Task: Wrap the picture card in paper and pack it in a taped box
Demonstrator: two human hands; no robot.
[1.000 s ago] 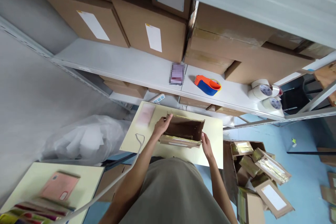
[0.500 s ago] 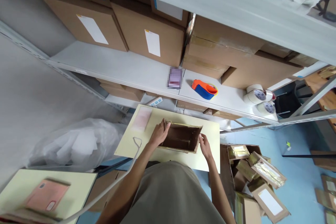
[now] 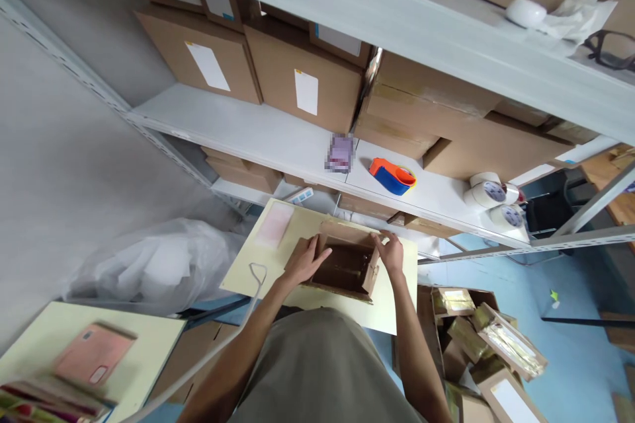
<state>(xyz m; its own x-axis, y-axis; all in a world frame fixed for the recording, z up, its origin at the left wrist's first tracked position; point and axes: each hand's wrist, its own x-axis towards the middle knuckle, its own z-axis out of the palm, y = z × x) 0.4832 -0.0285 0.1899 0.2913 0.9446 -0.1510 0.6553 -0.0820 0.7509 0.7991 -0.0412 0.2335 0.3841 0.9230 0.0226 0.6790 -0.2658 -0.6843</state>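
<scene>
A brown cardboard box, its top open and flaps turned outward, sits on a cream tabletop in front of me. Nothing shows inside it except dark brown walls. My left hand lies on its left edge and flap, fingers stretched and thumb apart over the opening. At the far right corner, my right hand pinches the box's edge between thumb and fingers. A pale pink sheet rests at the table's far left.
A shelf beyond holds cartons, an orange-and-blue tape dispenser and tape rolls. A bent white rod crosses near my left arm. Taped parcels pile up at right; a plastic bag stands left.
The box's flaps have turned outward. My right hand has moved from the right side to the far right corner. My left hand's thumb now reaches over the opening. The view has shifted slightly.
</scene>
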